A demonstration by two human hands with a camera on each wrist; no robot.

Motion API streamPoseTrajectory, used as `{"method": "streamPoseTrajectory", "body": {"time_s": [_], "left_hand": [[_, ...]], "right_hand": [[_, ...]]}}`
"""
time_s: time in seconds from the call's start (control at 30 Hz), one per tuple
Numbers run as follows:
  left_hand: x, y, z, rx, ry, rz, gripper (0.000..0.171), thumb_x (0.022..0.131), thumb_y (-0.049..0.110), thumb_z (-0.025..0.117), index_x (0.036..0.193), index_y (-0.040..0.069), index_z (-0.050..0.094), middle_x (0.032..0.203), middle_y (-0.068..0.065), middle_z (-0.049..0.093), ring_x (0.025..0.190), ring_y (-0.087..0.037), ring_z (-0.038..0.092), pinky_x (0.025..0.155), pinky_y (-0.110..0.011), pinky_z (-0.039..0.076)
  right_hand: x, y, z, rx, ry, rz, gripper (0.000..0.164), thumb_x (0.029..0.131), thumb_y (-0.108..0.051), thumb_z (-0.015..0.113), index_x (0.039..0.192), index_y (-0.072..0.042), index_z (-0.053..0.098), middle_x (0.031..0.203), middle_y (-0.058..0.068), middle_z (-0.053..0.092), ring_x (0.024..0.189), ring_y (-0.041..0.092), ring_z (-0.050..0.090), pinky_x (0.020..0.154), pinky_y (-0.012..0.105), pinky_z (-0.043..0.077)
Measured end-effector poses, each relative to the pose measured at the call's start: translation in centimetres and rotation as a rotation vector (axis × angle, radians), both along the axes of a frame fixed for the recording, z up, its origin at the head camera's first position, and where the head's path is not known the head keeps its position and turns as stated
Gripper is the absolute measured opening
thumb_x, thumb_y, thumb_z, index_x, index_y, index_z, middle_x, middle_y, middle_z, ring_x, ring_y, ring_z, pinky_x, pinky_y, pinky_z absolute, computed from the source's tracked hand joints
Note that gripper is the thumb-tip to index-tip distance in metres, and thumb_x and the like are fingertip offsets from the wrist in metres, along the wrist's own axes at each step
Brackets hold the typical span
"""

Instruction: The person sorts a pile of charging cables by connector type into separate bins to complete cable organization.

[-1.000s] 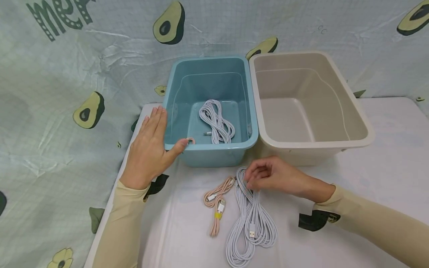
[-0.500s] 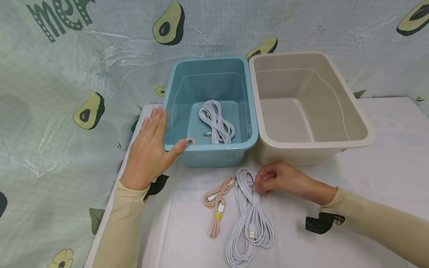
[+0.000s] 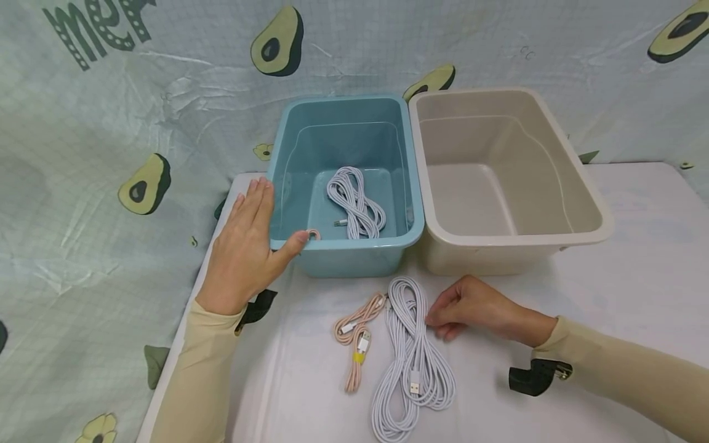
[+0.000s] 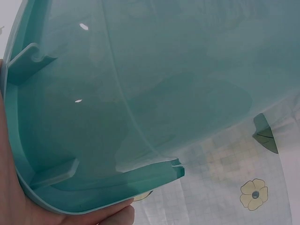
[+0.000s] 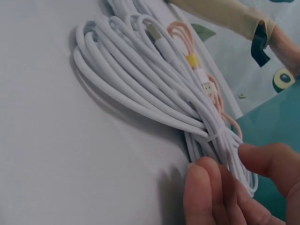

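My left hand point(image 3: 240, 252) rests on the near-left corner of the blue plastic bin point(image 3: 365, 244), fingers straight along its side and thumb over the front rim. My right hand point(image 3: 482, 311) is at the right edge of a coiled white USB cable point(image 3: 434, 381) lying on the table. In the right wrist view, the thumb point(image 5: 255, 157) and fingertips point(image 5: 199, 180) stand apart on either side of the coil's narrow end. Left of it lies a bundled pink USB cable point(image 3: 352, 378) with a yellow tie. Inside the blue bin are another white cable point(image 3: 357, 206) and a pink loop point(image 3: 314, 234).
A beige bin point(image 3: 520, 239) stands against the right side of the blue one. Behind both hangs an avocado-print sheet point(image 3: 343, 37). White cloth point(image 3: 637, 295) covers the table, whose left edge runs beside my left arm.
My right hand has shifted right and toward me, from over the top of the white coil to its right edge. My left hand stays on the bin's rim.
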State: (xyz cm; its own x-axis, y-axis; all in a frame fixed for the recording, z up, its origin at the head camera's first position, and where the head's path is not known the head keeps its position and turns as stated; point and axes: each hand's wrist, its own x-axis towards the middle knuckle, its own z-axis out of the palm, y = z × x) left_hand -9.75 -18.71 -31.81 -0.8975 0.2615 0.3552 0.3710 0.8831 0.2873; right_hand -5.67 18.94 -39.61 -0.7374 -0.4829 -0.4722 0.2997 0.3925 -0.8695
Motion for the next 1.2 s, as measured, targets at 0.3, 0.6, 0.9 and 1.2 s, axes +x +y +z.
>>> {"method": "streamPoseTrajectory", "body": {"time_s": [0.3,0.6,0.9,1.2], "left_hand": [[0.1,-0.3,0.0,-0.009,-0.006,0.005,0.105,0.098,0.079,0.036,0.16,-0.005,0.029,0.168,-0.023,0.031,0.16,-0.037,0.026,0.135,-0.049,0.019],[0.1,-0.2,0.2,0.008,0.009,0.002,0.106,0.097,0.08,0.037,0.16,-0.005,0.03,0.168,-0.023,0.031,0.161,-0.036,0.027,0.135,-0.048,0.019],[-0.1,0.0,0.1,0.018,0.017,0.003,0.108,0.096,0.082,0.035,0.159,-0.006,0.031,0.167,-0.024,0.033,0.16,-0.037,0.028,0.135,-0.05,0.02],[-0.1,0.0,0.0,0.014,0.005,0.004,0.106,0.097,0.08,0.039,0.159,-0.005,0.03,0.167,-0.024,0.033,0.16,-0.037,0.027,0.135,-0.049,0.02]], "right_hand": [[0.7,-0.9,-1.0,0.006,-0.061,-0.039,0.026,0.084,-0.014,0.082,0.098,0.007,0.077,0.077,0.004,0.078,0.069,0.01,0.074,0.07,0.03,0.067],[0.8,-1.5,-1.1,0.031,-0.068,-0.105,0.031,0.082,-0.022,0.087,0.092,0.003,0.072,0.072,0.0,0.074,0.066,0.01,0.072,0.067,0.03,0.066],[0.7,-2.1,-0.6,0.1,-0.054,-0.122,0.036,0.077,-0.025,0.092,0.087,0.001,0.069,0.068,0.002,0.073,0.064,0.011,0.072,0.066,0.032,0.066],[1.0,-2.4,-0.9,0.122,-0.041,-0.152,0.031,0.078,-0.018,0.089,0.084,-0.003,0.062,0.065,-0.003,0.067,0.061,0.008,0.067,0.062,0.027,0.065]]}}
